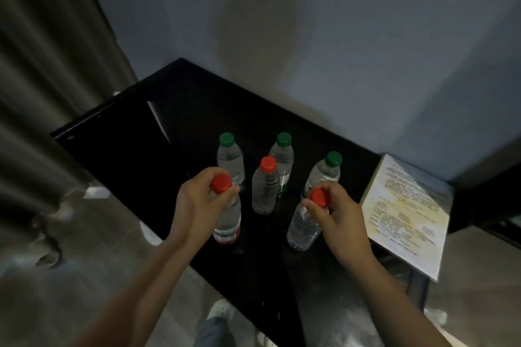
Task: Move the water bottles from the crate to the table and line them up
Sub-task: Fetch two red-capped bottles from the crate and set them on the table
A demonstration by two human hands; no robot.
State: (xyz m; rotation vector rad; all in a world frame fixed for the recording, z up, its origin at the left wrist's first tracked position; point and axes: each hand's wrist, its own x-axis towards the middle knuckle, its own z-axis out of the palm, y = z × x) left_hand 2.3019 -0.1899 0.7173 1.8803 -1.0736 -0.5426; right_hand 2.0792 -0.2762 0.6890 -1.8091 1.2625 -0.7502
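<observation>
Several clear water bottles stand on a black table (pixel 135 132). At the back are three green-capped bottles: left (pixel 229 155), middle (pixel 282 149) and right (pixel 327 169). A red-capped bottle (pixel 265 186) stands in the middle, free of both hands. My left hand (pixel 197 203) grips the neck of a red-capped bottle (pixel 227 220) at the front left. My right hand (pixel 338 214) pinches the neck of another red-capped bottle (pixel 304 225) at the front right, which leans slightly. No crate is in view.
A printed sheet in a stand (pixel 406 214) lies at the table's right edge. A grey wall runs behind the table and a curtain (pixel 42 79) hangs on the left. My shoe (pixel 221 310) shows on the floor below the table's front edge.
</observation>
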